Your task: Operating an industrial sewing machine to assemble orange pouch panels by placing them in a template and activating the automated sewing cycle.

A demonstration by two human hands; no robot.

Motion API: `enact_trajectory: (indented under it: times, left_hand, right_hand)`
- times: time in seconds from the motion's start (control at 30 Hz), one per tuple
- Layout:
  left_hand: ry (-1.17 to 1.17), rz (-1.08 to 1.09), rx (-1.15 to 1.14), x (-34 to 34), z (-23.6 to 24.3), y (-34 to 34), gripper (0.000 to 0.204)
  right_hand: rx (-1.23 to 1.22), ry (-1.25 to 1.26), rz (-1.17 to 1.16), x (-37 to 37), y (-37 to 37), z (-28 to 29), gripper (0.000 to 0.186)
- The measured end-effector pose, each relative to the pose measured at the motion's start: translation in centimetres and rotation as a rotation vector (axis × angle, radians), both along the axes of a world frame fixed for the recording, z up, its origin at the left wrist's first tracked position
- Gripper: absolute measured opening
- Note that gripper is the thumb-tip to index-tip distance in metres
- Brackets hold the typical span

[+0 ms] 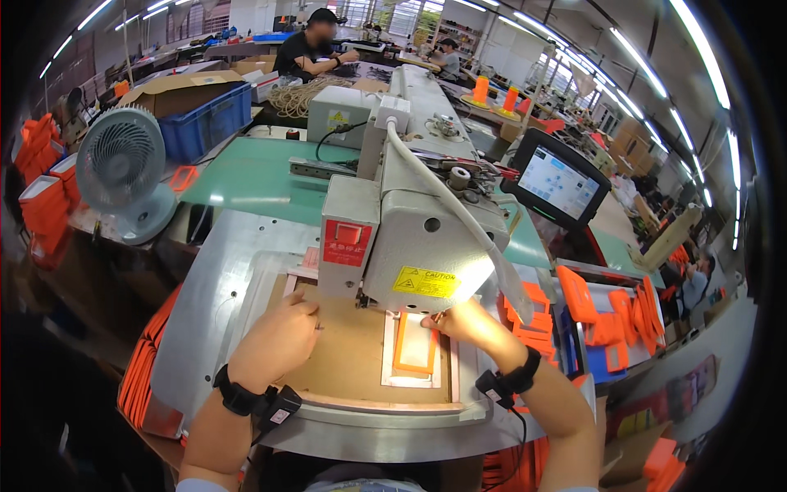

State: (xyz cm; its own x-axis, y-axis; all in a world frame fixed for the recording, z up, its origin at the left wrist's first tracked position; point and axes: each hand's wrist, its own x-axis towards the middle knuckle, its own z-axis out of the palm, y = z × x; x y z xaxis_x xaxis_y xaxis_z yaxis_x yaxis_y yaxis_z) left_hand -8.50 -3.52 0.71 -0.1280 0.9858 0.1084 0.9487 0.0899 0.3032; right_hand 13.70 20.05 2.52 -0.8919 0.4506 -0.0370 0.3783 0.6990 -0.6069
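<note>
A flat, pale rectangular piece with an orange border (416,344) lies within a white rectangular frame (387,373) on the brown board (344,373), under the sewing machine head (430,246). My right hand (469,325) reaches in from the right. Its fingers are closed together at the piece's upper right edge; what they pinch is too small to make out. My left hand (277,338) is over the board's left part, below the red-labelled box on the machine. Its fingers are curled in, and whatever they may hold is hidden.
A metal plate (209,303) surrounds the board. Orange pieces (537,324) are piled at the right, with more in a blue tray (602,365). A touchscreen (557,180) stands behind them. A fan (123,172) is at the left. Another person (310,51) works farther back.
</note>
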Motion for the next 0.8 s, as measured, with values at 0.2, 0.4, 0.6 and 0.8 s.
enact_trajectory:
  times: [0.2,0.4,0.6,0.8]
  left_hand:
    - [-0.165,-0.174,0.057,1.8,1.5,0.4,0.036]
    - [-0.151,-0.293,-0.019,5.2,1.2,1.5,0.048]
    - [0.032,-0.219,0.057,7.9,-0.1,3.9,0.055]
    - [0.058,-0.185,0.075,8.4,-0.6,4.4,0.060]
  right_hand:
    - [0.005,0.100,0.035,-0.1,-1.8,-0.5,0.041]
    - [0.007,-0.008,0.049,0.1,-0.7,-2.7,0.042]
    - [0.317,-0.036,0.248,0.5,-0.3,-3.1,0.036]
    - [0.427,0.176,0.248,2.5,-1.0,-2.1,0.022]
